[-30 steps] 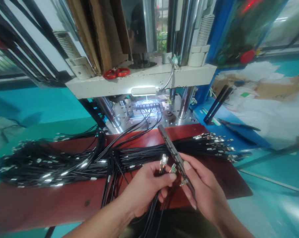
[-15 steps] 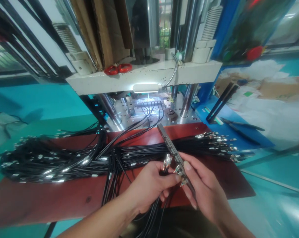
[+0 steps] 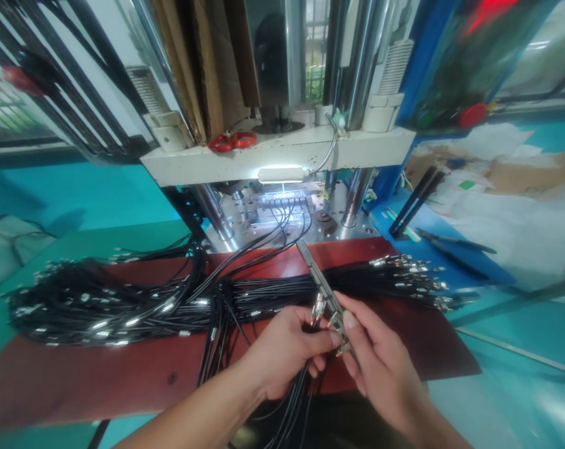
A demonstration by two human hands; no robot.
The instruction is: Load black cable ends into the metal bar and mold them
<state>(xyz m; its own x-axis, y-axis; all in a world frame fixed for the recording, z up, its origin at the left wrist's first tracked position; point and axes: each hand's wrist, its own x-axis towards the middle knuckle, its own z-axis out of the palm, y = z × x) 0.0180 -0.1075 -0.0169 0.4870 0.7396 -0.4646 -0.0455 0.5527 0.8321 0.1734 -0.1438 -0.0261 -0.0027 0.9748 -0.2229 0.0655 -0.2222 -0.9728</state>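
Observation:
My left hand (image 3: 294,349) is closed on several black cables whose metal connectors (image 3: 318,308) stick up past the fingers. My right hand (image 3: 378,352) grips a long, narrow metal bar (image 3: 317,272) with slots along it, tilted with its far end up and to the left. Thumb and fingers of both hands meet at the lower part of the bar, where some small connectors (image 3: 341,333) sit against it. The held cables hang down below my left hand. Fingers partly hide how the connectors fit the bar.
A large bundle of black cables (image 3: 137,305) lies across the red-brown board (image 3: 100,380). Behind stands a press (image 3: 282,146) with a lit lamp and cables in its lower mould. Red-handled scissors (image 3: 232,141) rest on its plate. Black pliers (image 3: 455,242) lie at right.
Both hands stay together at the bar, which has shifted only slightly. The view has tilted a little, so the press appears lower. No hold has visibly changed.

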